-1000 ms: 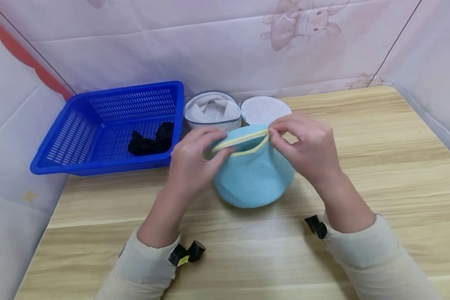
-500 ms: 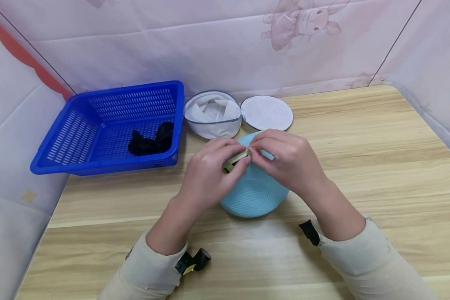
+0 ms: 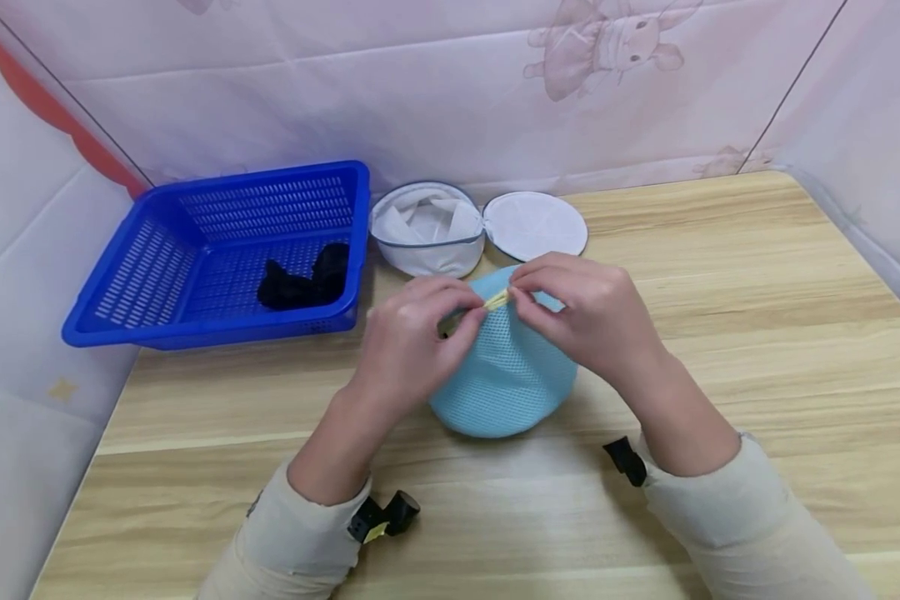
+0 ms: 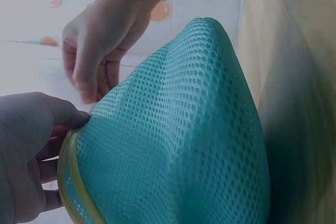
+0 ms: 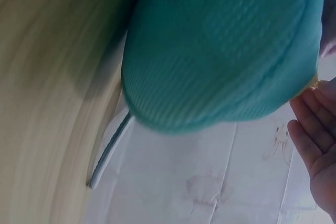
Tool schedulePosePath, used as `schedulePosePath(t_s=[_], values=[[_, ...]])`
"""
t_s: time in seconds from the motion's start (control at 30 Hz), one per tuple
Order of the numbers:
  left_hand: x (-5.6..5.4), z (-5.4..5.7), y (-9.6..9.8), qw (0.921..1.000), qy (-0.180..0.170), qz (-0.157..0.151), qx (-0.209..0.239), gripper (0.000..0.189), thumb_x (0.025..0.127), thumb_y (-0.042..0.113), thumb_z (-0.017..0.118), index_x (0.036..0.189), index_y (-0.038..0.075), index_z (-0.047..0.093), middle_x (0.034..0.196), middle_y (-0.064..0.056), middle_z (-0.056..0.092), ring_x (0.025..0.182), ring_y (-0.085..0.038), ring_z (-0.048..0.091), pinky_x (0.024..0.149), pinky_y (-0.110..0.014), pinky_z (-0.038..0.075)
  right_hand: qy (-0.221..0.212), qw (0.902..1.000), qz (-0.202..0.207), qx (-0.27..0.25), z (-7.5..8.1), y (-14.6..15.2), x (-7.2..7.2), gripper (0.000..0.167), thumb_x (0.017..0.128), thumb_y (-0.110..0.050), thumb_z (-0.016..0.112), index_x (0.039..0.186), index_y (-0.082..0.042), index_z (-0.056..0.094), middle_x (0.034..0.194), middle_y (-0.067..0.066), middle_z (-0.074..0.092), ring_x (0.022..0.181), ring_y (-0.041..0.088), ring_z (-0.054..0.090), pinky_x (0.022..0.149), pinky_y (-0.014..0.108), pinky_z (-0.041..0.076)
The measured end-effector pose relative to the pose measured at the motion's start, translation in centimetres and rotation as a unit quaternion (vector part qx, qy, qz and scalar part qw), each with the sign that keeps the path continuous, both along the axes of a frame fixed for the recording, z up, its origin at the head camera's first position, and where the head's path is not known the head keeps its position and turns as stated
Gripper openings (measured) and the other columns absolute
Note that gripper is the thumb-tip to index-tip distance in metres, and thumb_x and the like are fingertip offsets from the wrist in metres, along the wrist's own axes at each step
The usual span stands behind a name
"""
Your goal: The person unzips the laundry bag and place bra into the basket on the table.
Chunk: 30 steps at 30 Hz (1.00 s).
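A light-blue mesh laundry bag [image 3: 506, 392] with a yellow-edged mouth stands on the table in front of me. My left hand [image 3: 420, 337] pinches the yellow edging on the left of the top, thumb against the near side, as the left wrist view shows too. My right hand [image 3: 588, 312] pinches the same edging with thumb and forefinger just to the right. A short stretch of yellow trim [image 3: 497, 300] shows between the two hands' fingertips. In the left wrist view the mouth's yellow rim [image 4: 79, 182] runs down below my left fingers. The bag's inside is hidden.
At the back left, a blue plastic basket [image 3: 217, 337] holds black cloth items [image 3: 303, 285]. Beside it stands a white round laundry bag [image 3: 427, 260], its round lid [image 3: 536, 225] folded out to the right. A printed wall sheet [image 3: 420, 100] rises behind the wooden table [image 3: 780, 333].
My right hand has moved left along the edging towards my left hand, and the wide mouth has been drawn together. Since half a second ago the fingertips have parted slightly, with yellow trim between them.
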<state>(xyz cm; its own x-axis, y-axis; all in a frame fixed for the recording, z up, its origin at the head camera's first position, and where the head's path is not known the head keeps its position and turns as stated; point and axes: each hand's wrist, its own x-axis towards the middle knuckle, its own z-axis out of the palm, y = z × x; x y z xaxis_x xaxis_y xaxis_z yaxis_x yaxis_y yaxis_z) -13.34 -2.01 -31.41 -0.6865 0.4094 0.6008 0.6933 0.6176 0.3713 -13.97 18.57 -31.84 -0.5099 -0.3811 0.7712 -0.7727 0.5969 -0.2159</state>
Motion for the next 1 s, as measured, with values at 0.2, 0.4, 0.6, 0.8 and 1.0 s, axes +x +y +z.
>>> schedulePosePath(t_s=[0.2,0.4,0.6,0.8,1.0], values=[[-0.5,0.4,-0.9,0.9996,-0.007,0.026,0.004,0.007,0.087,0.015,0.074,0.09,0.008,0.077,0.094,-0.003,0.074,0.092,-0.017,0.069,0.077,-0.032,0.057,-0.014,0.9988,-0.037,-0.029,0.1,1.7,-0.6,0.006,0.083,-0.001,0.07,0.083,0.001,0.076,0.084,0.011,0.075,0.08,0.023,0.073,0.073,0.032,0.058],[-1.5,0.6,-2.4,0.9982,-0.015,0.054,0.02,0.008,0.088,0.014,0.075,0.09,0.007,0.077,0.096,-0.003,0.074,0.096,-0.018,0.068,0.082,-0.036,0.055,-0.011,0.9951,-0.069,-0.07,0.4,3.4,-1.1,0.009,0.083,-0.003,0.069,0.08,0.001,0.076,0.081,0.012,0.074,0.078,0.025,0.073,0.084,0.005,0.045],[-2.0,0.7,-3.3,0.9973,-0.011,0.058,0.043,0.007,0.088,0.012,0.075,0.091,0.006,0.077,0.096,-0.003,0.074,0.094,-0.018,0.067,0.079,-0.036,0.053,-0.009,0.9917,-0.076,-0.104,0.8,3.9,-1.3,0.009,0.083,-0.002,0.069,0.079,0.0,0.077,0.079,0.01,0.074,0.074,0.026,0.072,0.08,0.001,0.042],[-2.4,0.8,-4.1,0.9959,-0.018,0.066,0.06,0.008,0.088,0.012,0.074,0.092,0.006,0.077,0.096,-0.004,0.074,0.09,-0.018,0.066,0.074,-0.034,0.05,-0.014,0.9891,-0.091,-0.115,0.9,4.5,-1.3,0.01,0.083,-0.001,0.068,0.08,0.002,0.077,0.081,0.011,0.075,0.075,0.026,0.072,0.077,0.002,0.043],[-2.8,0.7,-4.4,0.9953,-0.021,0.075,0.058,0.009,0.089,0.014,0.073,0.092,0.007,0.077,0.096,-0.003,0.074,0.081,-0.019,0.063,0.066,-0.03,0.042,-0.017,0.9891,-0.095,-0.111,0.9,4.7,-1.3,0.011,0.083,-0.003,0.068,0.08,0.002,0.077,0.081,0.012,0.075,0.075,0.026,0.072,0.074,0.003,0.043]])
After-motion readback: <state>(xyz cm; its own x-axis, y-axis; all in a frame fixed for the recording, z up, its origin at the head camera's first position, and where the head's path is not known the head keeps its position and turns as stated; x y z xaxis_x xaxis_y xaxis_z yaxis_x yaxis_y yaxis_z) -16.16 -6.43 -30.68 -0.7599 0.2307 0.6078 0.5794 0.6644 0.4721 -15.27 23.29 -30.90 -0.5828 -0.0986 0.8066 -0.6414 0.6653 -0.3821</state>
